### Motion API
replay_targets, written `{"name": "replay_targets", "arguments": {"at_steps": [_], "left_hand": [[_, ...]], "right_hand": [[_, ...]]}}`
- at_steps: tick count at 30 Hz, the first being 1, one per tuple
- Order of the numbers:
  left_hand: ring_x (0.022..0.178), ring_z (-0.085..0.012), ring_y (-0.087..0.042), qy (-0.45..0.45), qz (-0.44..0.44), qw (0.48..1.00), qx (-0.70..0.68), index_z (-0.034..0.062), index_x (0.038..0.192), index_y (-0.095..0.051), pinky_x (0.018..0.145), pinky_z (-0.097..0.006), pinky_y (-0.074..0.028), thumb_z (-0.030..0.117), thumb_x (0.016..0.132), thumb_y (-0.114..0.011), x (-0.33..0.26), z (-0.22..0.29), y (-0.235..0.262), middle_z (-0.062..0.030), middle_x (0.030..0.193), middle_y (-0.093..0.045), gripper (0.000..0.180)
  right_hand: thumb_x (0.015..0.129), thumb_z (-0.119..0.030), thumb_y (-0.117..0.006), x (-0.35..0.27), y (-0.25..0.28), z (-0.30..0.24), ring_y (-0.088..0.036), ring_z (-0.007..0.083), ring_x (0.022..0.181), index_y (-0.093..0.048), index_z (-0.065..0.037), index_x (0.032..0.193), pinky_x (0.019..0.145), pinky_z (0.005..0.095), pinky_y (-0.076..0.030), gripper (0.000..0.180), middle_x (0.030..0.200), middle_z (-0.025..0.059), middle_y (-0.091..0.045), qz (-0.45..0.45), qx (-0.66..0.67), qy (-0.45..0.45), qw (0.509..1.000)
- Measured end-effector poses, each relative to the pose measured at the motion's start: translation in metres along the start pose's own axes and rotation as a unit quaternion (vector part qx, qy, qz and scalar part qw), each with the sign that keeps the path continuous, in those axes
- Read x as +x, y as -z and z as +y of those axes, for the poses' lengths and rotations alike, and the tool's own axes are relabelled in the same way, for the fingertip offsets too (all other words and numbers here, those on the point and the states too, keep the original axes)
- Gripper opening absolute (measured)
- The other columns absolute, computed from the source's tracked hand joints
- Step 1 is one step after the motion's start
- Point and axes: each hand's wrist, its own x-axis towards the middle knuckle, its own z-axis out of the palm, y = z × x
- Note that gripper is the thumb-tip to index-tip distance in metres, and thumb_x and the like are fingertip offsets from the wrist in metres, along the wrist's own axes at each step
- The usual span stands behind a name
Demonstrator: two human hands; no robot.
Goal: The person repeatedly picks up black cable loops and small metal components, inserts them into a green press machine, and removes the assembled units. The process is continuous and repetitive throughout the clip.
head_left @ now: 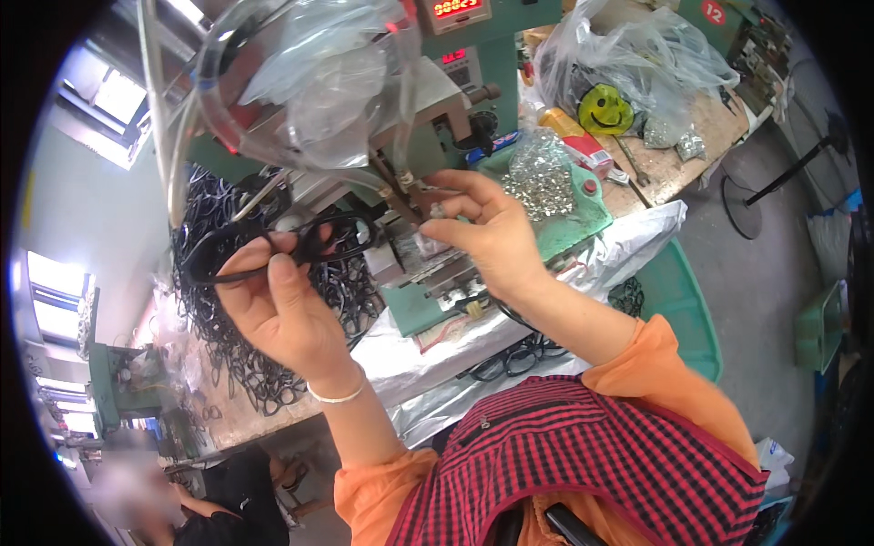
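In my left hand (296, 318) is a black eyeglass frame (308, 244), gripped between thumb and fingers and raised beside the machine, its two rims spread left and right. The thumb and fingertips of my right hand (505, 241) close together at the work head of a green bench machine (496, 68), by its upright metal rods (403, 205). Whatever lies between those fingertips is too small to make out. Below them sits the metal fixture (387, 264). Just right of my right hand, small shiny metal parts (546, 187) lie heaped in a green tray (592, 218).
Black eyeglass frames (264, 364) are piled on the bench to the left. Clear tubing (209, 100) loops over the machine. Plastic bags (637, 55) and a wrench (635, 166) lie at the back right. A green crate (696, 318) stands right; a person (228, 496) sits lower left.
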Motion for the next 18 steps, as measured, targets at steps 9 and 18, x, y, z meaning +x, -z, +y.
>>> {"name": "replay_targets", "arguments": {"at_steps": [9,18], "left_hand": [[0.098,-0.0219,-0.062,-0.033,0.006,0.998,0.048,-0.0022,0.111,-0.052,0.082,-0.047,-0.064,-0.008,0.093,-0.060,-0.006,0.002,-0.014,-0.0144,0.108,-0.058,0.020],[0.094,-0.0224,-0.064,-0.012,0.004,1.000,0.001,-0.0032,0.106,-0.053,0.084,-0.042,-0.062,-0.009,0.091,-0.063,0.001,0.003,-0.021,-0.0152,0.107,-0.061,0.019]], "right_hand": [[0.083,0.002,-0.075,-0.005,-0.001,0.005,-0.066,0.0070,0.088,-0.062,0.002,0.123,0.076,0.0217,-0.052,0.042,0.097,0.0047,-0.074,0.023,-0.033,0.001,0.999],[0.086,0.008,-0.068,-0.012,-0.006,0.013,-0.066,0.0158,0.107,-0.055,0.007,0.133,0.092,0.0276,-0.053,0.048,0.124,0.0144,-0.067,0.031,-0.026,0.035,0.999]]}}
